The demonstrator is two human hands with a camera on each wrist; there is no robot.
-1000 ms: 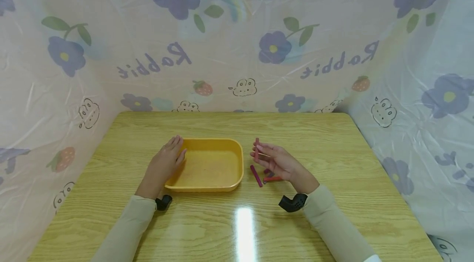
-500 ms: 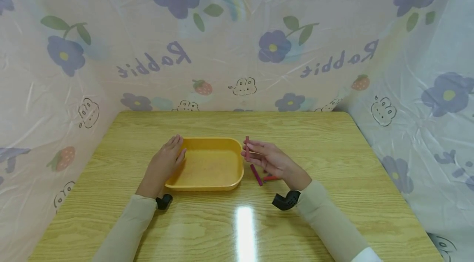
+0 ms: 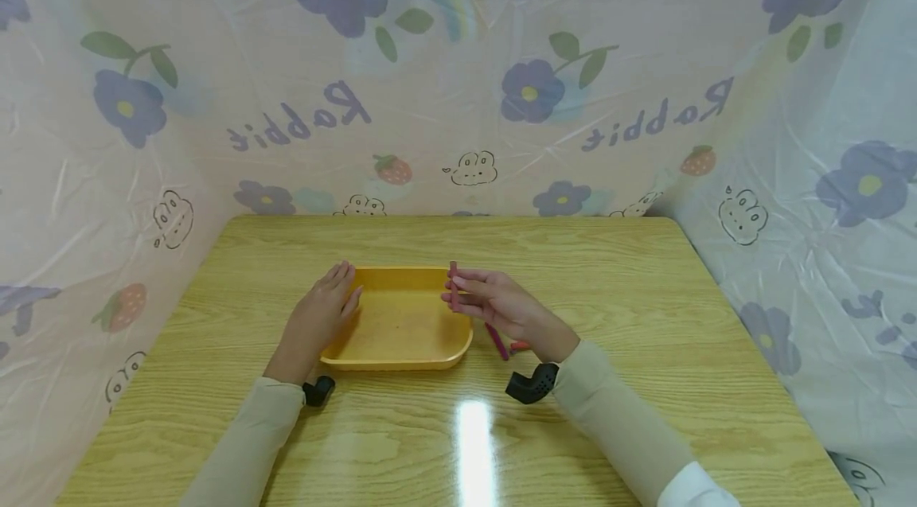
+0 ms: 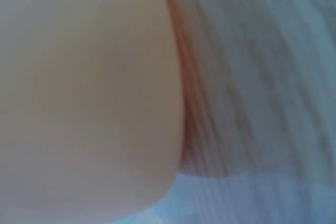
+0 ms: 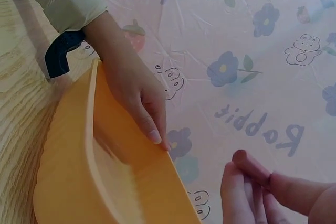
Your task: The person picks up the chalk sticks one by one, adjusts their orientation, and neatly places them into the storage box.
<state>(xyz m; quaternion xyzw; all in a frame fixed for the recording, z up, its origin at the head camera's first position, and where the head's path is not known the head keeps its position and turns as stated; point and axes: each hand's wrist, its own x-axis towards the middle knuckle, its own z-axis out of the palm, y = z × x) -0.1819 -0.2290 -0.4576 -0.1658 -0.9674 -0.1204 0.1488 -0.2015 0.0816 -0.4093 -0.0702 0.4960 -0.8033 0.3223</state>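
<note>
My right hand (image 3: 505,304) pinches a short dark-red stick (image 3: 454,284), crayon-like and held upright, over the right rim of a yellow-orange tray (image 3: 397,364). The stick's round, flat end shows in the right wrist view, between thumb and fingertips (image 5: 239,195). My left hand (image 3: 318,324) rests along the tray's left rim with straight fingers, the thumb on the inner side. A magenta stick (image 3: 497,341) and a red stick (image 3: 520,346) lie on the table, partly hidden beneath my right hand. Only blurred surfaces appear in the left wrist view.
The wooden table (image 3: 401,443) reaches back to a hanging cloth (image 3: 430,93) printed with flowers and rabbits, which also encloses both sides. A black device (image 3: 532,384) sits at the right wrist and another (image 3: 319,391) at the left.
My right hand has carried the dark-red stick left, from beside the tray to over its right rim. The left hand and tray have stayed in place.
</note>
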